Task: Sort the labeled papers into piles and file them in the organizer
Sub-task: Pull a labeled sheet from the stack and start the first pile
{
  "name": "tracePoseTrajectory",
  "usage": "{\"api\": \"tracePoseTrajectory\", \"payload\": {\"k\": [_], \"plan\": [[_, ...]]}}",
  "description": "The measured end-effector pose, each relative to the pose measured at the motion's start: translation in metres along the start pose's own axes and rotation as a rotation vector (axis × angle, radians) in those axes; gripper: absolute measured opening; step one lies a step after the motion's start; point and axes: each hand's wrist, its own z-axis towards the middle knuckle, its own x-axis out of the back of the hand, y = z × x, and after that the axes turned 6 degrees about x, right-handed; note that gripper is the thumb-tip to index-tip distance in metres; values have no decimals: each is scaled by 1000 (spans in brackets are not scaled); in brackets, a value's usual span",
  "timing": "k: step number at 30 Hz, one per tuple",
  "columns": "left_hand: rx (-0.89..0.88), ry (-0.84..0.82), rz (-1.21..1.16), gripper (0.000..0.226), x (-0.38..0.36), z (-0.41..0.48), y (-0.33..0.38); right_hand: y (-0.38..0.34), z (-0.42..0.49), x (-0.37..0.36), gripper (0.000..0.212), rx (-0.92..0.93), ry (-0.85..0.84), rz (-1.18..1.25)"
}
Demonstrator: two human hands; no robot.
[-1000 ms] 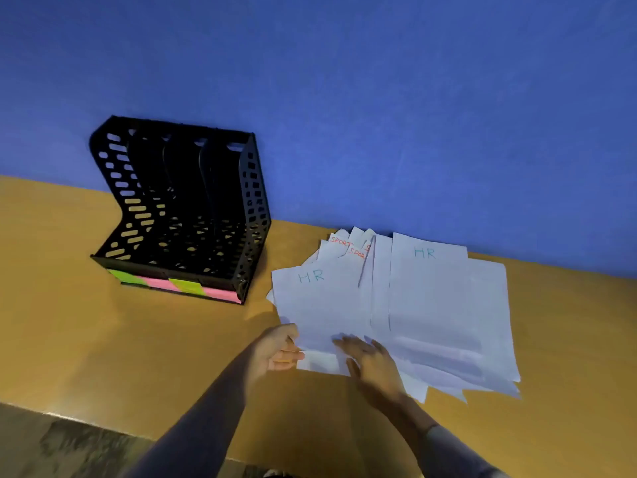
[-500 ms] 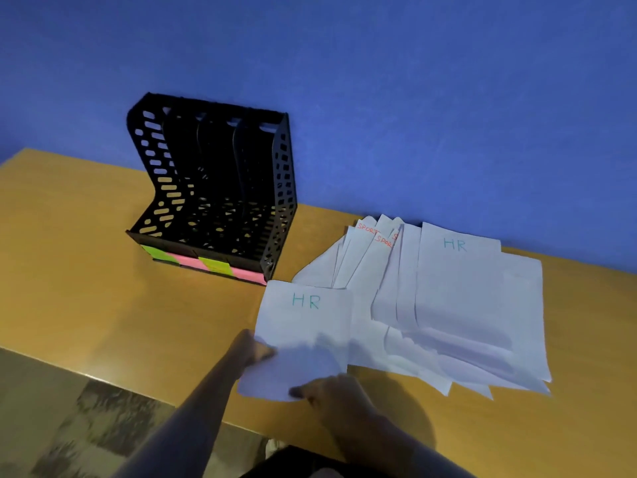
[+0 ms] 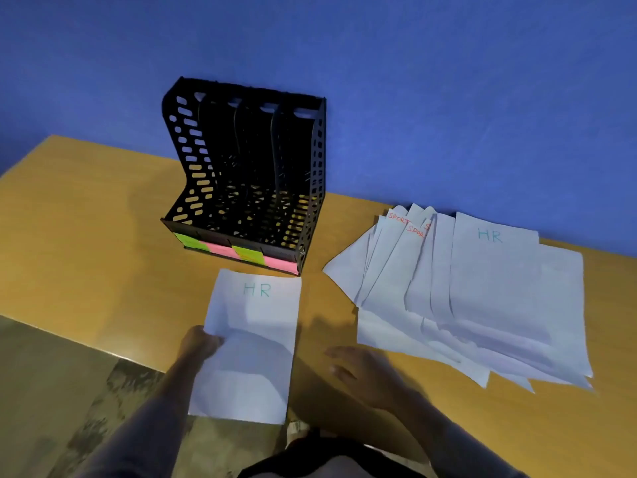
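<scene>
My left hand (image 3: 200,343) pinches the left edge of a white sheet marked HR (image 3: 253,339), which lies in front of the organizer and overhangs the table's near edge. To the right of that sheet my right hand (image 3: 365,374) hovers over the table, fingers spread and holding nothing. The black perforated organizer (image 3: 248,177) stands by the blue wall with green and pink notes (image 3: 238,253) on its front lip; its slots look empty. At the right lies a fanned pile of papers (image 3: 465,305), topped by an HR sheet, with SPORT labels showing at its back left.
The wooden table (image 3: 86,243) ends at a near edge running diagonally at lower left, with patterned floor (image 3: 51,391) below it. A blue wall (image 3: 413,98) backs the table.
The HR sheet has been pulled left off the pile and now lies in front of the organizer. My right hand has let go of it. The view has shifted left.
</scene>
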Motion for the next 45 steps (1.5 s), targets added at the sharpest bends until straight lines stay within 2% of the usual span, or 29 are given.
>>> {"api": "tracePoseTrajectory", "payload": {"k": [5,8,10,11,13,15,19,32,39,42,45], "plan": [[27,76,28,42,34,28,4,5,-4,-3,39,-71,-46,26],[42,241,99,61,39,27,9,6,-5,-9,39,-119,-51,32],[-65,378,158,71,29,16,12,6,-6,-11,37,-146,-22,34],[-165,390,180,72,21,11,13,6,-6,-11,36,-158,-1,37],[-348,309,256,77,-3,0,12,6,-5,-11,34,-185,40,45],[-437,208,357,85,-28,-7,9,7,-3,-7,33,-224,69,68],[-409,79,475,90,-62,-9,0,11,4,7,36,-260,191,83],[-520,76,575,93,-40,24,-14,28,0,37,37,-341,334,-12],[-527,68,591,95,-40,26,-14,60,-3,76,27,-437,559,-90],[-526,68,581,94,-40,25,-15,86,-5,95,39,-595,522,-132],[-520,67,576,95,-39,23,-13,109,-12,101,60,-741,353,-147]]}}
